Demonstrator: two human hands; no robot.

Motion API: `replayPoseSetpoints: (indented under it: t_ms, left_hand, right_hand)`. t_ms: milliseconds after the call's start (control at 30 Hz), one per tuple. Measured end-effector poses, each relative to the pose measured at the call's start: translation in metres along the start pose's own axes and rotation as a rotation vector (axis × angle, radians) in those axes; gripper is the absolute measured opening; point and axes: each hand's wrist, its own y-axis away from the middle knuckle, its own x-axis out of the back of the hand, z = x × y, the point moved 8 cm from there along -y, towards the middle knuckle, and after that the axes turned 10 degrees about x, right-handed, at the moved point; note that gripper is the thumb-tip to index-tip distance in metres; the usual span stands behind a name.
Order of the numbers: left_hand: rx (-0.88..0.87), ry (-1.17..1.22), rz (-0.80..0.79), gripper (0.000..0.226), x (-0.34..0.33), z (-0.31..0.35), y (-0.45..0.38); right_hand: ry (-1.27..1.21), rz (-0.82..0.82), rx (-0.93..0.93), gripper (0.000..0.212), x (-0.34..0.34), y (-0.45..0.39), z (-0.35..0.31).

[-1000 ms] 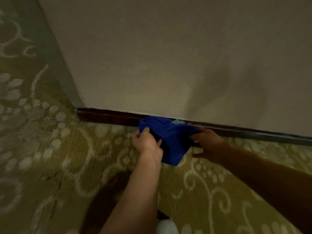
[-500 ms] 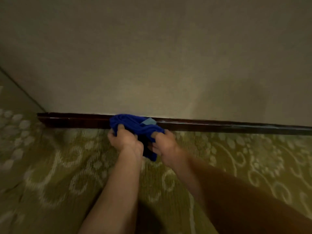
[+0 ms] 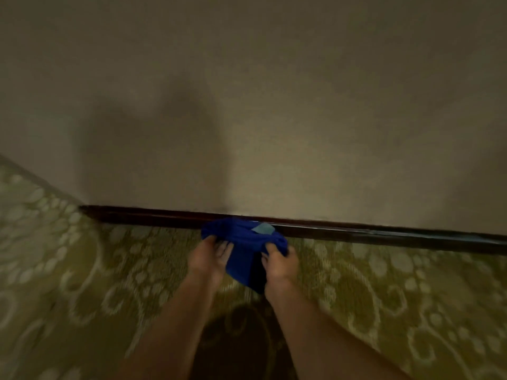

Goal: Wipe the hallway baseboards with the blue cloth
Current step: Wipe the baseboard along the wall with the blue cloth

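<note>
While both hands, left (image 3: 211,259) and right (image 3: 279,266), grip the blue cloth (image 3: 244,250), it touches the baseboard (image 3: 356,233) above patterned carpet (image 3: 82,270)

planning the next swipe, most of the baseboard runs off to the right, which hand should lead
Probably the right hand: it grips the blue cloth on the side facing the long stretch of baseboard; the left hand trails.

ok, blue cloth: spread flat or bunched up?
Bunched. The blue cloth sits gathered in folds between the left hand and right hand, its top edge against the baseboard, the rest hanging down.
</note>
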Motion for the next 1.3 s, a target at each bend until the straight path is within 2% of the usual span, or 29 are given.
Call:
replayPoseSetpoints:
  t_ms: [100,133,200,267,433,533,567,633,667,767,867,933,1000,1067,1133,1200,1233,1300]
  left_hand:
    - [-0.051,0.249,0.056,0.046,0.020,0.012,0.019]
    - [-0.092,0.259,0.088,0.045,0.024,0.014,0.021]
    - [-0.153,0.183,0.160,0.043,0.031,0.021,0.027]
    - [-0.157,0.171,0.164,0.044,0.026,0.026,0.026]
    - [-0.195,-0.019,0.232,0.044,0.004,0.035,-0.011]
    - [-0.261,-0.040,0.289,0.027,-0.010,0.014,-0.025]
    - [-0.266,-0.053,0.271,0.029,-0.017,0.002,-0.029]
    - [-0.256,-0.075,0.255,0.049,-0.022,-0.023,-0.042]
    - [-0.255,-0.101,0.255,0.051,-0.025,-0.029,-0.041]
    - [-0.325,-0.159,0.287,0.024,-0.024,-0.023,-0.035]
    - [-0.357,0.011,0.425,0.029,-0.004,0.003,-0.031]
    - [-0.350,0.131,0.430,0.033,0.002,0.019,-0.033]
    - [-0.351,0.159,0.402,0.033,-0.003,0.024,-0.029]
    - [-0.360,0.060,0.442,0.037,-0.012,0.014,-0.017]
    - [-0.355,-0.134,0.484,0.039,-0.027,-0.010,-0.004]
    - [-0.290,-0.297,0.422,0.038,-0.046,-0.038,0.004]
    - [-0.246,-0.324,0.385,0.036,-0.051,-0.049,0.004]
    - [-0.200,-0.264,0.351,0.031,-0.050,-0.052,0.002]
  right_hand:
    - [0.241,-0.147,0.125,0.016,-0.030,0.010,-0.022]
    - [0.291,-0.189,0.160,0.013,-0.039,0.015,-0.029]
    - [0.346,-0.238,0.186,0.016,-0.050,0.026,-0.035]
    - [0.377,-0.253,0.183,0.022,-0.049,0.031,-0.032]
    - [0.387,-0.360,0.242,0.016,-0.032,0.021,-0.039]
    - [0.335,-0.299,0.233,0.011,-0.014,0.009,-0.049]
    - [0.313,-0.229,0.213,0.009,-0.002,0.003,-0.050]
    - [0.263,-0.094,0.164,0.008,0.022,-0.004,-0.050]
    - [0.237,-0.054,0.147,0.009,0.028,-0.005,-0.050]
    - [0.266,-0.033,0.165,0.010,0.021,-0.002,-0.046]
    - [0.312,-0.167,0.166,0.014,-0.014,0.013,-0.037]
    - [0.390,-0.309,0.153,0.017,-0.035,0.026,-0.033]
    - [0.349,-0.348,0.112,0.018,-0.036,0.034,-0.033]
    - [0.207,-0.269,0.039,0.020,-0.018,0.032,-0.037]
    - [0.084,-0.121,-0.013,0.024,0.013,0.025,-0.044]
    - [0.038,0.031,-0.024,0.031,0.045,0.015,-0.050]
    - [0.048,0.070,-0.027,0.033,0.054,0.012,-0.052]
    - [0.059,0.044,-0.035,0.033,0.047,0.009,-0.054]
